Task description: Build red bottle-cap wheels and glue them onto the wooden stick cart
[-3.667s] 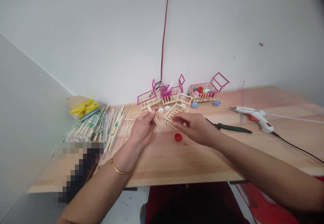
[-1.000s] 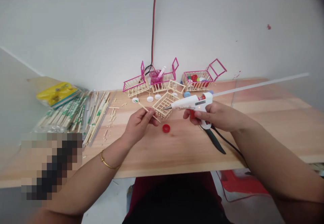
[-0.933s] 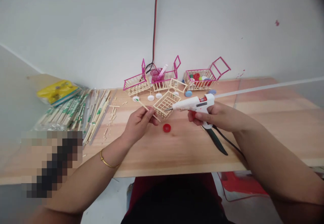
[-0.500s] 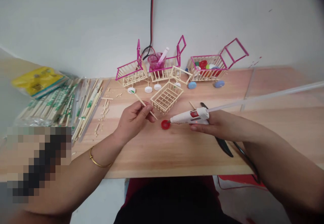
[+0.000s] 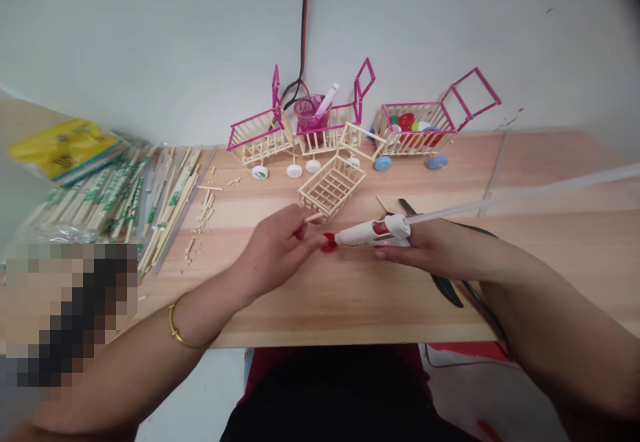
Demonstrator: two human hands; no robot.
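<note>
1. Left hand (image 5: 280,252) — fingers bent, nearly closed around a thin wooden stick (image 5: 314,217), whose short end projects beyond them; the thumb and forefinger reach to the red cap (image 5: 329,247). Whether they grip the cap cannot be told.
2. Right hand (image 5: 434,250) — fingers wrapped about the handle of a white glue gun (image 5: 375,231), its nozzle at the cap, close to the left fingertips. A translucent glue rod (image 5: 450,207) extends from the rear, above the right hand.
3. Unpainted stick basket (image 5: 331,187), tilted handle frame attached, just beyond the left fingers.
4. Three pink-rimmed carts (image 5: 257,142) on wheels, farther beyond both hands' fingers.
5. Dark-handled tool (image 5: 447,292), partly hidden beneath the right hand.
6. Loose sticks (image 5: 175,199), well to the left of the left fingers.
</note>
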